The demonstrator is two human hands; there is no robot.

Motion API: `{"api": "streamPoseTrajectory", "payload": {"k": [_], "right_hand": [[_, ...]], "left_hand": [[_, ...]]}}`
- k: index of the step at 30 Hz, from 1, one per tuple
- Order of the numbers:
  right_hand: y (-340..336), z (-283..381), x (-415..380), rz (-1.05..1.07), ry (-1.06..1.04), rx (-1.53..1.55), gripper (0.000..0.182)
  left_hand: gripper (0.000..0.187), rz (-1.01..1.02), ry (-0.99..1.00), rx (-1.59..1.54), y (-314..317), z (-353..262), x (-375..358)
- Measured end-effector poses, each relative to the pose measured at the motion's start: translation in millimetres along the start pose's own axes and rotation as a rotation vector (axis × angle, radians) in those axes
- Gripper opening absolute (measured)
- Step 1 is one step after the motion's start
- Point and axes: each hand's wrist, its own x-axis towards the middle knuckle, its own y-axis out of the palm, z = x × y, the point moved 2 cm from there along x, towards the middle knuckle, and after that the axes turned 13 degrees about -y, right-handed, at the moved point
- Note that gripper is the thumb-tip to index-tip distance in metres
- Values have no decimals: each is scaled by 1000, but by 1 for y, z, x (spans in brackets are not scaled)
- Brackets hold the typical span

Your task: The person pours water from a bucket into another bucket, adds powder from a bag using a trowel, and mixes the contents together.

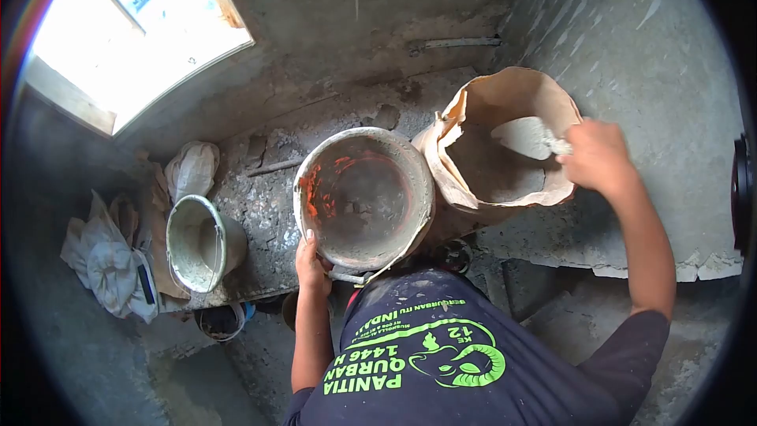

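Note:
My right hand (597,156) is closed round the handle of a trowel (523,137), whose pale, powder-dusted blade reaches into the mouth of an open brown paper sack (505,88). The powder lies low inside the sack. Left of the sack stands a round bucket (364,136), its inside streaked with orange and coated in grey. At the near left side of that bucket, my left hand (311,264) grips the rim, thumb on top and the other fingers mostly hidden beneath.
A smaller whitish bucket (175,256) with a wire handle stands to the left. Beside it lie crumpled white sacks (110,256). A stick (274,167) rests on the rough ledge (268,221). Concrete walls (631,95) enclose the back and right; a bright window (142,31) is upper left.

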Motion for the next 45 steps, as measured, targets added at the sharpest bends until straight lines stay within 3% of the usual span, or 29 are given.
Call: {"api": "streamPoseTrajectory", "payload": {"k": [1, 5, 7, 9, 11, 15, 19, 23, 25, 27, 29, 31, 35, 36, 39, 43, 45], "right_hand": [[10, 4, 15, 115, -19, -58, 20], [96, -4, 73, -37, -206, -345, 16], [114, -4, 87, 24, -239, -339, 18], [116, -5, 94, 84, -280, -332, 19], [117, -5, 99, 302, -329, -203, 23], [111, -11, 87, 336, -300, 58, 25], [123, -5, 83, 288, -342, 40, 31], [119, -10, 79, 315, -351, 114, 34], [121, -9, 82, 295, -379, 142, 37], [139, -14, 86, 313, -254, 311, 39], [153, -19, 88, 247, -278, 348, 43], [147, -16, 86, 491, 22, 717, 46], [133, -9, 78, 457, -150, 621, 51], [150, -10, 84, 331, -286, 513, 52], [156, 11, 95, 338, -253, 568, 52], [153, 3, 89, 288, -370, 637, 50], [142, 9, 83, 331, -254, 885, 45]], "left_hand": [[41, -33, 9, -21, 2, 0, -1], [42, -46, 64, -100, 5, 5, 3], [46, 58, 52, -45, -3, 1, 2], [46, -48, 78, -119, 23, -6, -13], [47, -45, 88, -114, 30, -10, -15], [52, -40, 52, 53, -2, -2, -2], [51, 63, 120, -40, 7, -3, -5], [52, 117, 43, -73, 5, -5, -7], [52, 72, 61, -40, -1, 0, -2], [52, 42, 71, 2, -3, -2, 3], [52, 79, 64, -6, -3, -1, 2], [52, 94, 59, -26, -3, -1, -1], [49, 103, 90, -89, 6, -2, -3], [49, 103, 96, -87, 8, -5, -5], [48, 88, 101, -42, 9, -8, -7], [52, 111, 62, -70, 8, -4, -6], [51, 134, 47, -91, 7, -5, -3]]}}
